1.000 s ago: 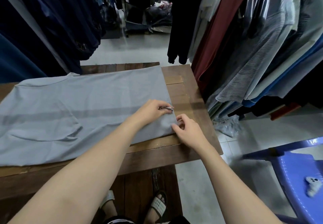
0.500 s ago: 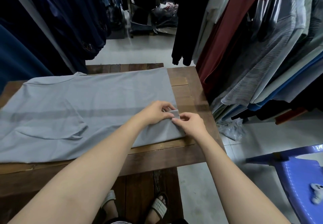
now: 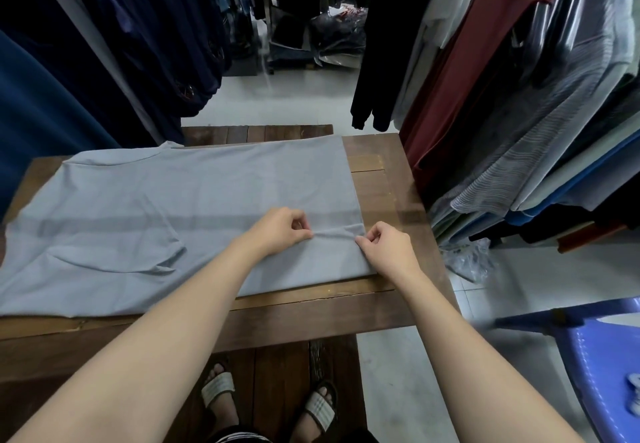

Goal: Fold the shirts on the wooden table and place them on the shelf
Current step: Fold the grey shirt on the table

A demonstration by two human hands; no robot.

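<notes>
View: head camera, looking down along both bare forearms.
Shirt [image 3: 207,207]: grey, spread flat on the table [image 3: 381,172] and covering most of the top. Its straight hem lies toward the right end. A darker band runs across it from left to right.
Sleeve [image 3: 138,255]: lies folded over the shirt body at left centre, with a few loose wrinkles.
Left hand [image 3: 277,231]: fingers curled, thumb and forefinger pinching shirt cloth a little in from the hem.
Right hand [image 3: 388,245]: fingers curled, pinching the cloth at the hem edge.
Crease [image 3: 334,233]: a low raised ridge of cloth, drawn straight between the two pinches.
Table: dark wooden planks, bare along the right end and the near edge.
Rack clothes [image 3: 519,131]: hang at the right, just beside the table's right end.
Dark clothes [image 3: 104,44]: hang at the left, behind the table.
Chair [image 3: 606,356]: blue plastic, at lower right on the floor [image 3: 284,103].
Bag [image 3: 467,259]: clear plastic, on the floor under the rack clothes.
Sandals [image 3: 218,390]: on the person's feet, below the table's near edge.
</notes>
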